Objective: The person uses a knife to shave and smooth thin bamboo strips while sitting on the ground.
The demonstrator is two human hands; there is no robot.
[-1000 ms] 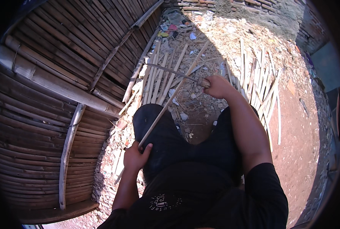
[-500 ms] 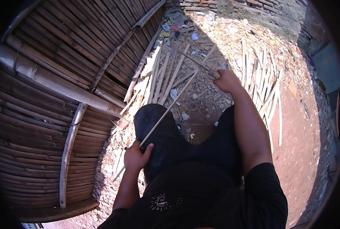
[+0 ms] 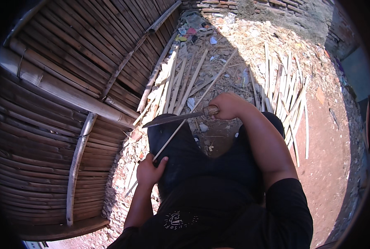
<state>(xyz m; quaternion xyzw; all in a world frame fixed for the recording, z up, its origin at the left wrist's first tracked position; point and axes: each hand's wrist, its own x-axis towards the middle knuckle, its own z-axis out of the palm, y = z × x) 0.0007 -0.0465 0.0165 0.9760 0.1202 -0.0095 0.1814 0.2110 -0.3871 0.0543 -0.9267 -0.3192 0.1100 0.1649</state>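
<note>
Closed round a long thin bamboo strip, my left hand rests beside my left thigh. The strip slants from below that hand up and away to the right, over my leg. In front of my lap, my right hand grips the wooden handle of a machete. Its dark blade points left and crosses the strip above my left knee. Whether the edge touches the strip I cannot tell.
Bamboo strips lie on the littered ground ahead at left, with another pile to the right. A bamboo-slat wall stands close on my left. Across the far end runs a brick wall.
My right hand has drawn the machete back toward me, and its blade now points left above my left knee. My left hand stays nearly in place on the strip.
</note>
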